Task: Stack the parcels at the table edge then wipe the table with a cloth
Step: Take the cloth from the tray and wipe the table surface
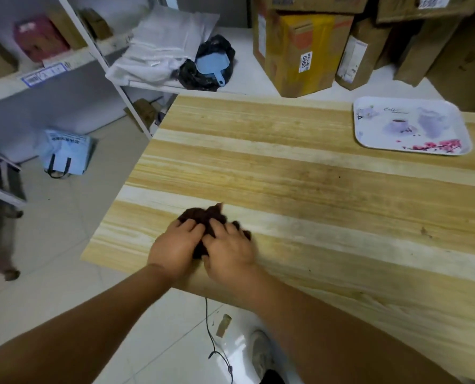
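Both hands are down on the dark brown cloth [212, 223], bunched near the front left corner of the wooden counter [300, 173]. The left hand [175, 245] and the right hand [229, 249] lie side by side with fingers curled into the wad, pressing and gripping it. The cardboard parcels [303, 51] stand packed along the far edge, so this looks like the wiping step. To do it well, I would spread the cloth flatter for more contact, press evenly, and work in long overlapping strokes along the grain toward the far side, lifting the flowered tray [411, 126] to clean beneath it.
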Available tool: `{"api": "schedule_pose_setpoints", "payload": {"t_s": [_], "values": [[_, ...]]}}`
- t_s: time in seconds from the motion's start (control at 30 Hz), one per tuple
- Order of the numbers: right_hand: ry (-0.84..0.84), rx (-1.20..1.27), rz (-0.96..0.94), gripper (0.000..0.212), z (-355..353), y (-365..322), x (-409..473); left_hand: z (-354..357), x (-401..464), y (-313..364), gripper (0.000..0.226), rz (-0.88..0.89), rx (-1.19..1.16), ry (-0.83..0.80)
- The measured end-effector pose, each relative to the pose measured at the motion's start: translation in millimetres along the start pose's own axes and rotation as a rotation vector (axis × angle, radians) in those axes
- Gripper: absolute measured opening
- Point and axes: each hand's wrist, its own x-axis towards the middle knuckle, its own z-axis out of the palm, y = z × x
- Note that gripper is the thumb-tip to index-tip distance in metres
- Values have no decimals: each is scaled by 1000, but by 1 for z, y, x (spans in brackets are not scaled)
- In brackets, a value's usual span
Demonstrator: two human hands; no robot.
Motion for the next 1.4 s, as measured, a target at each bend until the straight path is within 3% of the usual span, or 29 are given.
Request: {"api": "schedule_pose_setpoints", "payload": {"t_s": [0.2,0.43,0.73,0.83,0.97,1.03,1.2,1.4], "values": [[8,-36,-32,40,3,-2,0,10,-13,3,36,-94,-49,1],[149,10,-5,34,-2,68,-64,15,-10,83,37,115,-134,38],[349,-29,385,27,-14,208,-188,25,20,269,54,369,-235,-55],[363,1,477,30,-16,221,-211,18,23,308,57,359,-156,-125],[345,71,487,36,-21,192,-189,12,18,291,36,305,-133,-64],[346,76,384,35,-19,173,-176,10,11,263,30,285,-117,-26],[120,66,174,38,-14,156,-159,11,-14,217,39,276,34,40],[220,48,281,41,-29,225,-206,21,15,294,50,361,-29,-33]]}}
